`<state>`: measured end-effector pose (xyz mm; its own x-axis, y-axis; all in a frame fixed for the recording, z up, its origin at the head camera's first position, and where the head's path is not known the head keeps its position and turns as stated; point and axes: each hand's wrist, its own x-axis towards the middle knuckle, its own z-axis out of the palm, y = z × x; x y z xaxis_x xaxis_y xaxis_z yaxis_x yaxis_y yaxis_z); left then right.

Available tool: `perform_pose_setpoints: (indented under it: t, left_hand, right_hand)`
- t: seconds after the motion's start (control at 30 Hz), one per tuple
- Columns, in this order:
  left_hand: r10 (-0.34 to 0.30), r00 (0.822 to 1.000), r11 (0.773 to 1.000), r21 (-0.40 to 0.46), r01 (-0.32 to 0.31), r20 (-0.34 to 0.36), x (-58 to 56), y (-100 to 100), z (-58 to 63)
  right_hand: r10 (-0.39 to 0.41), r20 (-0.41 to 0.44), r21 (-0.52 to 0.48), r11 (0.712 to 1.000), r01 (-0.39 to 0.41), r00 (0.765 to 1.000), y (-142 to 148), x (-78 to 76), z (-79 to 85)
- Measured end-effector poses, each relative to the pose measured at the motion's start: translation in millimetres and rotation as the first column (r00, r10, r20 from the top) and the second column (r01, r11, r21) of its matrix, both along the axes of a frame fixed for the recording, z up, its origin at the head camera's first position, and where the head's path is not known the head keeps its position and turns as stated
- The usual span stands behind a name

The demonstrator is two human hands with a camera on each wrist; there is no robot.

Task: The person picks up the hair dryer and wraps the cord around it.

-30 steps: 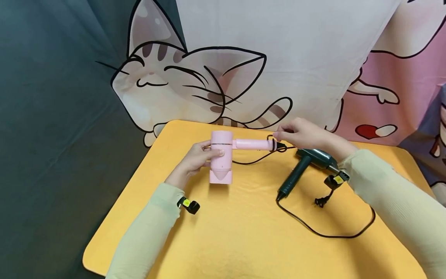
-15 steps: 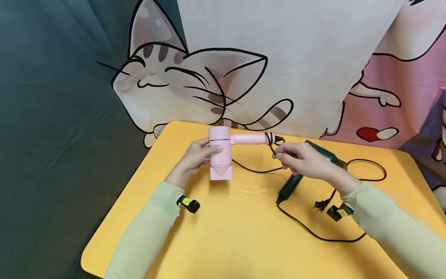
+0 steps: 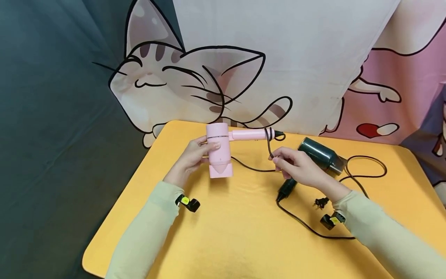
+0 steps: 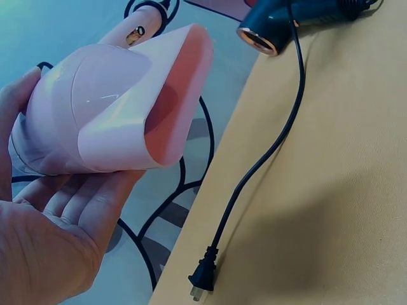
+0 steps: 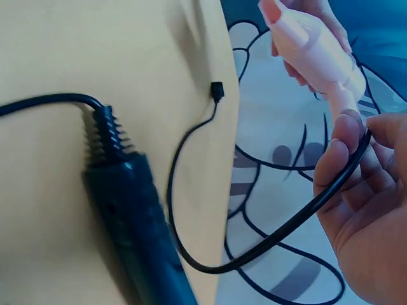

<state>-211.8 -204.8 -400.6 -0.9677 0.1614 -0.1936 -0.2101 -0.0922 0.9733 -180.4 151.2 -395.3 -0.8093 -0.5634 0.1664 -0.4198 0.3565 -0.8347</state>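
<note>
Two loops of black cord (image 3: 269, 145) round the tail of a pink hair dryer (image 3: 223, 140), and in those loops, probably, the likeliest trouble: with a pull along the handle (image 3: 249, 135) instead of around it, possible tightening against the grip; with a hard tug, possible twisting of the dryer within the left hand (image 3: 189, 157). Also some risk of tangling with the lead (image 3: 324, 235) of the green hair dryer (image 3: 315, 150), because of loose cord so near, down by the right hand (image 3: 295, 164). Left thumb and fingers clamped on the pink barrel from opposite sides; right thumb and fingertips pinched on the black cord. Held toward eleven o'clock from the middle of the yellow table (image 3: 223, 232), seemingly raised above it. Long axis of the barrel from twelve to six o'clock in the head view, nozzle (image 3: 221, 171) pointing to six, handle out to three.
</note>
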Motion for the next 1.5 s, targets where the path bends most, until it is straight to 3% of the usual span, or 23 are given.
perform_pose_setpoints:
  t: [0.33, 0.57, 0.83, 1.1, 1.5]
  left_hand:
    - [0.0, 1.0, 1.0, 0.031, 0.001, -0.011, 3.0, -2.5, 0.2]
    - [-0.02, 1.0, 0.999, 0.043, 0.02, -0.008, 6.2, -1.9, 1.0]
    - [-0.055, 0.998, 0.995, 0.078, 0.056, -0.02, 9.7, 1.2, 2.6]
    - [-0.116, 0.992, 0.986, 0.114, 0.12, -0.039, 13.5, 3.7, 6.0]
    - [-0.19, 0.981, 0.977, 0.089, 0.194, -0.044, 19.5, 6.0, 10.5]
  right_hand:
    - [-0.08, 0.048, -0.095, 0.992, 0.084, 0.996, -1.9, 2.2, -18.5]
    - [-0.055, 0.045, -0.149, 0.987, 0.062, 0.997, -5.7, 3.3, -28.5]
    - [-0.077, 0.164, -0.145, 0.984, 0.101, 0.983, -2.7, -8.6, -39.7]
    - [-0.036, 0.312, -0.175, 0.98, 0.095, 0.949, 0.3, -23.4, -41.9]
    - [-0.065, 0.385, -0.072, 0.992, 0.1, 0.921, 15.7, -42.3, -29.4]
